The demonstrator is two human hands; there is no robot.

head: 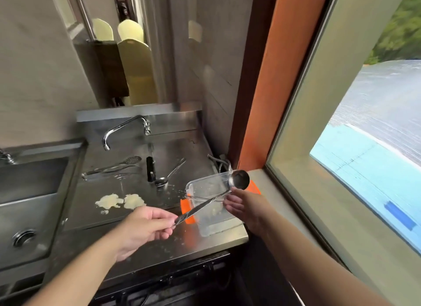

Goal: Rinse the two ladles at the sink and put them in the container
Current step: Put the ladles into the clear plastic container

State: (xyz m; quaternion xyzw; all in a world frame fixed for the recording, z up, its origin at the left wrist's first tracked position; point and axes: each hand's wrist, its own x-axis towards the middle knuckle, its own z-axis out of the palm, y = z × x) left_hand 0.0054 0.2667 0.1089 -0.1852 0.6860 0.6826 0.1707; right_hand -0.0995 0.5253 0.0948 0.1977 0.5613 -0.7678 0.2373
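Steel bench (145,242) in a kitchen corner, window (364,146) to my right, wet and flecked with residue. My left hand (145,228) pinches the handle end of a ladle (238,179) between thumb and fingers; the handle runs diagonally up and right across the top of the clear plastic container (206,187), and the bowl sits at the container's far right corner, facing me. My right hand (245,205) is against the container's right side with fingers loosely curled; whether it grips the wall or only steadies it I cannot tell, as motion blur smears the edge. The container looks tilted on the bench's right front corner, with orange parts (188,209) showing at its left and right sides.

Further back on the bench lies a second ladle (169,174), bowl toward me, handle pointing away to the right. Beside it is a dark-handled utensil (150,169), then a perforated skimmer (127,163) to the left. Two pale patches of spilled batter-like residue (120,201) lie nearer me. A curved tap (124,129) stands behind; the sink (27,205) is at far left.
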